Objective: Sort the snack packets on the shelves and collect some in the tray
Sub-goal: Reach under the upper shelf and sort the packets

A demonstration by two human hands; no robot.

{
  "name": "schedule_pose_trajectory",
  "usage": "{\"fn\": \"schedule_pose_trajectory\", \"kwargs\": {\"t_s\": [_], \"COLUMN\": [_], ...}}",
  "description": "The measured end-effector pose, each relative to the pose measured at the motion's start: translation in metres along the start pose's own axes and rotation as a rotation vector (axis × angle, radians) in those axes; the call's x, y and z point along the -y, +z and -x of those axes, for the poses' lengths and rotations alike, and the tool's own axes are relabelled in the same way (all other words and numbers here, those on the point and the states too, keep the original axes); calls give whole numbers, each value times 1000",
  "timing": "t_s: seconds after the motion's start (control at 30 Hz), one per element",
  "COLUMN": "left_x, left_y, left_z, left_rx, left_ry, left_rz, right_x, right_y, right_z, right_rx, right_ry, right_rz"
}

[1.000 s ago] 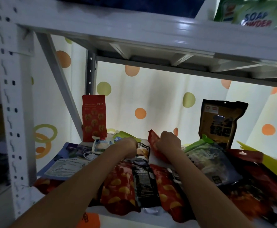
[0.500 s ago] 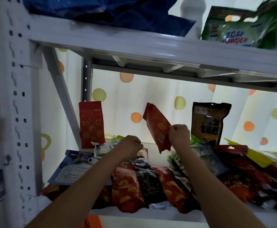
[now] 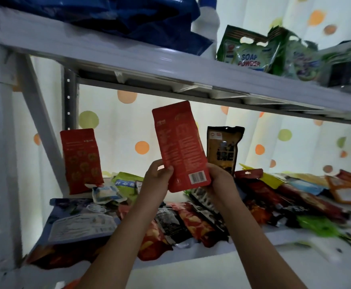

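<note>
A red snack pouch [image 3: 180, 147] is held up above the lower shelf [image 3: 222, 250], nearly upright and leaning a little to the left, its printed back with a barcode label facing the camera. The left hand [image 3: 156, 180] grips its lower left edge, thumb curled over the front of the pouch and fingers behind it. The right hand [image 3: 220, 180] holds the lower right corner, fingers wrapped round behind the pouch.

Beneath the hands the lower shelf is strewn with snack packets lying flat and overlapping: red packets with yellow chips printed on them [image 3: 193, 224], a dark packet [image 3: 171, 225] between them, a green packet [image 3: 126, 182] further back, and a large blue-grey bag [image 3: 80, 220] on the left. A second red pouch [image 3: 80, 161] stands upright at the back left, near the slanted brace of the white rack [image 3: 1, 142]. A brown and black pouch [image 3: 223, 149] stands upright just right of the held pouch. More red, yellow and green packets spread away to the right, blurred.

On the upper shelf [image 3: 170, 65] lie a dark blue bag [image 3: 112, 17], a white bottle [image 3: 206, 24] and a green soap powder bag [image 3: 247, 51]. A curtain with orange and green dots [image 3: 128, 132] hangs behind.
</note>
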State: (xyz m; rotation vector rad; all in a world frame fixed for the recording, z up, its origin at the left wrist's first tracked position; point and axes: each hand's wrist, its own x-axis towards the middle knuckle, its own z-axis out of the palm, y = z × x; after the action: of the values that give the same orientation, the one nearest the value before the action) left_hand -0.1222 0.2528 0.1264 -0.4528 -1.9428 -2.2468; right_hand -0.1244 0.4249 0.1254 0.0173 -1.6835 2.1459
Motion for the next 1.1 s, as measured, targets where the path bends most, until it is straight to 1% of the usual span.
{"fn": "schedule_pose_trajectory", "kwargs": {"t_s": [0.13,0.2,0.27,0.33,0.4,0.5,0.57,0.67,0.73,0.87,0.97,1.1], "left_x": [-7,-7,-8,-9,-8,-6,-3,10,21,37,46,74], "left_y": [14,26,37,47,55,72,78,100,110,121,128,145], "left_z": [38,61,84,106,128,165,186,226,252,294,316,341], "left_rx": [-12,-21,-65,-141,-202,-252,-268,-281,-260,-125,-44,6], "left_ry": [178,216,232,220,198,167,132,70,61,5,-31,-107], "left_rz": [-20,-32,-36,1,27,-3,25,57,49,1,-49,-114], "right_x": [12,17,21,24,26,30,31,20,10,-4,-12,-36], "right_y": [-3,-5,-10,-21,-33,-56,-67,-94,-110,-150,-180,-216], "right_z": [38,58,77,97,120,159,181,217,238,279,307,350], "right_rx": [-55,-90,-118,-116,-79,-14,11,-4,-27,-83,-131,-229], "right_ry": [-90,-139,-175,-212,-234,-175,-133,-57,-4,90,135,110], "right_rz": [92,104,104,132,122,42,-2,-31,-70,-141,-145,-156]}}
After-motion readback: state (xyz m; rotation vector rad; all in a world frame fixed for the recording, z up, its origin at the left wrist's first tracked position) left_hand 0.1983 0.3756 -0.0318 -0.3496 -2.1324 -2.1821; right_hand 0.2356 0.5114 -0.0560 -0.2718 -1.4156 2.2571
